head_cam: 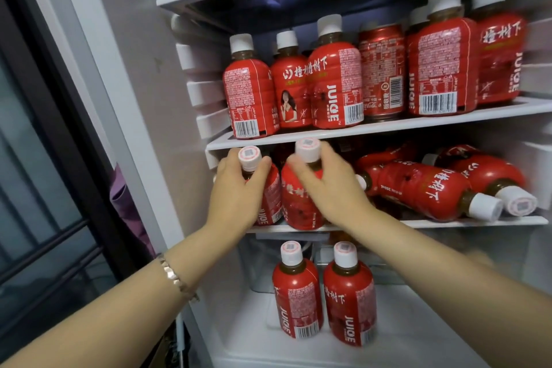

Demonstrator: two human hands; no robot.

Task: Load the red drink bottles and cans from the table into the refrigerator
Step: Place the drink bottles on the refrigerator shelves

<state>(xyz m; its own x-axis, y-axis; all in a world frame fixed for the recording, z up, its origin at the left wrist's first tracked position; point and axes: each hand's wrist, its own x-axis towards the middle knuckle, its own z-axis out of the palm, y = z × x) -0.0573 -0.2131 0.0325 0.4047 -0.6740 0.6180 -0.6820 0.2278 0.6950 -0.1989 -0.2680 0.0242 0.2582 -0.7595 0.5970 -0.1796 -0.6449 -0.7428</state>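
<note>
Red film-sleeved plastic, white caps: probably full, so fairly heavy, with a slick sleeve and a stiff neck. The shoulder under the cap is judged the best hold. Below the middle shelf (448, 222), a lower pair (297, 293) stands upright. At its front left, the left hand (236, 188) grasps the left bottle (271, 200) and the right hand (328, 185) the right bottle (298, 203). To the right, lying bottles (424, 188); above, upper bottles (334, 84) and a can (382, 69).

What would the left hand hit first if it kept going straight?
Probably the front edge of the shelf just above the bottle that the left hand grips, though depth is unclear.
</note>
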